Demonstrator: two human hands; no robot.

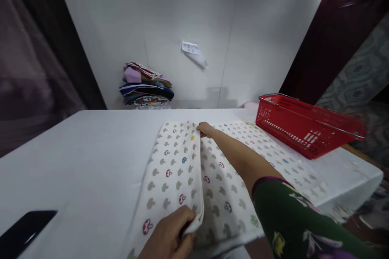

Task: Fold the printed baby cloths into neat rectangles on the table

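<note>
White counter against a pale panelled wall, and on it a cream cloth printed with small mushrooms in grey, red, blue and green.

Left hand, at the near edge of the counter, is clenched on the cloth: the fingers curl round the near end of a folded edge, several layers thick. Right hand reaches across to the far end of that same fold, arm stretched out over the cloth, fingers pinched on the edge there. Between the two hands the fold runs as a straight ridge down the middle. The doubled part lies flat to the left of it, and a single layer spreads out to the right under the arm. A dark green flowered sleeve covers the upper part of that arm.

Just beyond the cloth's right side stands a red basket with wire handles, near the counter's far right corner. A flat dark slab lies at the near left edge, well apart from the cloth. Behind the counter's far edge, against the wall, sits a pile of folded clothes, and a small paper tag hangs on the wall to the right of it.
</note>
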